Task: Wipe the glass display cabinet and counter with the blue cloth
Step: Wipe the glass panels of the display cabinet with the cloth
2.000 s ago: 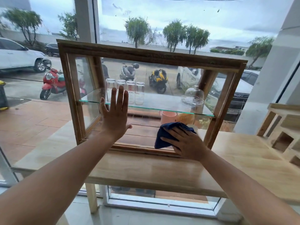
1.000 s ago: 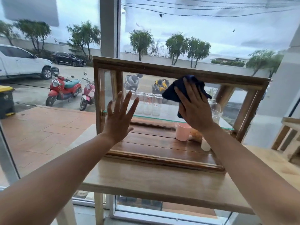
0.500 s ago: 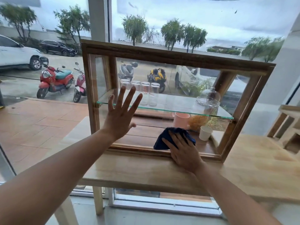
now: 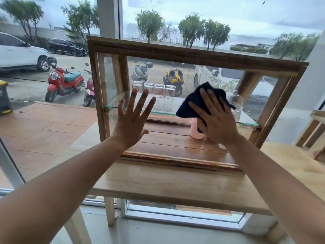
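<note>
Since half a second ago the right hand [image 4: 217, 120] has carried the blue cloth [image 4: 193, 104] up from the cabinet's bottom rail to mid-height on the front glass, while the left hand [image 4: 131, 120] has stayed put. Nearest, the pale wooden surface [image 4: 175, 182] carries the cabinet [image 4: 175, 51] and looks not yet wiped, so the job seems to be partway. On the glass both hands lie flat and well apart. The left has its fingers spread and holds nothing, seemingly steadying the cabinet. The right presses the bunched cloth to the pane under straight fingers rather than clutching it. To do this stroke well, keep the palm flat so the cloth stays between skin and glass, run overlapping up-and-down passes towards the right post, and keep the left hand braced so the cabinet does not slide. The left hand's patch will need a pass afterwards. The cabinet's long axis runs left to right along the surface, its front pane facing the person. The cloth is a crumpled wad, somewhat wider than tall, with no clear direction. Behind the pane, four glasses [image 4: 154, 95] stand on the glass shelf [image 4: 248, 121], with a pink cup [image 4: 194, 131] below. Scooters [image 4: 65, 81] are parked outside.
</note>
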Demonstrator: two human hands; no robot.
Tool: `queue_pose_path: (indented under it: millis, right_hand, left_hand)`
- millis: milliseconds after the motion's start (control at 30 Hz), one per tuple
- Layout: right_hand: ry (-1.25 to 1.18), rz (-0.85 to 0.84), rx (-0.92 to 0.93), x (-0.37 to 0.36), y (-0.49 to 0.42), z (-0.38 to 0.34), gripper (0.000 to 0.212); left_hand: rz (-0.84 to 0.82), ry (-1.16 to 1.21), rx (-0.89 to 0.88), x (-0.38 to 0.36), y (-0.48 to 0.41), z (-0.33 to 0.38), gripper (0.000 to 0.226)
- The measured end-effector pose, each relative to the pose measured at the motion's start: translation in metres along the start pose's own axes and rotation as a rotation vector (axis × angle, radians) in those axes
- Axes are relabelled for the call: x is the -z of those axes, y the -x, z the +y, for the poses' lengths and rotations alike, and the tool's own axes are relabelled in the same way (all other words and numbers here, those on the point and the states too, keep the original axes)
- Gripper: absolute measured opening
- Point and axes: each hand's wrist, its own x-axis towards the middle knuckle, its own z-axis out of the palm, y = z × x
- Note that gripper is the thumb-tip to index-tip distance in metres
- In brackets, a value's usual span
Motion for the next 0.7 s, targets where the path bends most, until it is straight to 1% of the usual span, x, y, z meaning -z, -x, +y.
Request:
queue_pose_path:
  millis: [67, 167, 233, 267, 300, 367, 467, 500, 533, 567, 600, 633, 700]
  right_hand:
    - [-0.021, 0.105, -0.04, 0.005, -0.037, -0.003, 0.051]
    - [-0.054, 0.176, -0.062, -0.001, -0.066, -0.028, 0.053]
    - [-0.095, 0.173, -0.139, -0.011, -0.064, -0.05, 0.056]
    - [-0.119, 0.156, -0.148, -0.017, -0.057, -0.061, 0.057]
    - [-0.133, 0.131, -0.119, -0.023, -0.047, -0.071, 0.057]
    - [-0.128, 0.052, 0.058, -0.04, -0.015, -0.092, 0.055]
    - [-0.052, -0.17, 0.424, -0.068, 0.044, -0.111, 0.058]
    - [-0.018, -0.23, 0.512, -0.072, 0.055, -0.113, 0.059]
    - [0.003, -0.254, 0.563, -0.072, 0.057, -0.111, 0.059]
    - [0.007, -0.242, 0.577, -0.068, 0.05, -0.107, 0.057]
    - [-0.002, -0.197, 0.557, -0.062, 0.037, -0.102, 0.055]
    - [-0.018, -0.135, 0.497, -0.053, 0.019, -0.097, 0.054]
    - [-0.056, -0.011, 0.285, -0.032, -0.027, -0.085, 0.051]
  left_hand:
    - [-0.001, -0.003, -0.002, 0.0, 0.0, -0.001, 0.131]
    - [-0.001, 0.009, -0.01, 0.001, 0.0, -0.004, 0.13]
    - [0.002, 0.013, -0.022, 0.0, 0.002, -0.008, 0.13]
    - [0.007, 0.01, -0.024, -0.001, 0.005, -0.011, 0.13]
    - [0.012, 0.001, -0.021, -0.003, 0.008, -0.015, 0.13]
    - [0.016, -0.029, -0.001, -0.006, 0.016, -0.022, 0.131]
    - [0.02, -0.046, 0.035, -0.012, 0.027, -0.032, 0.134]
    - [0.021, -0.04, 0.041, -0.014, 0.03, -0.036, 0.135]
    - [0.017, -0.035, 0.044, -0.016, 0.033, -0.04, 0.136]
    - [0.01, -0.034, 0.045, -0.018, 0.034, -0.043, 0.137]
    - [0.002, -0.035, 0.049, -0.019, 0.035, -0.046, 0.137]
    - [-0.006, -0.032, 0.057, -0.02, 0.036, -0.047, 0.138]
    - [-0.009, -0.02, 0.071, -0.022, 0.036, -0.05, 0.139]
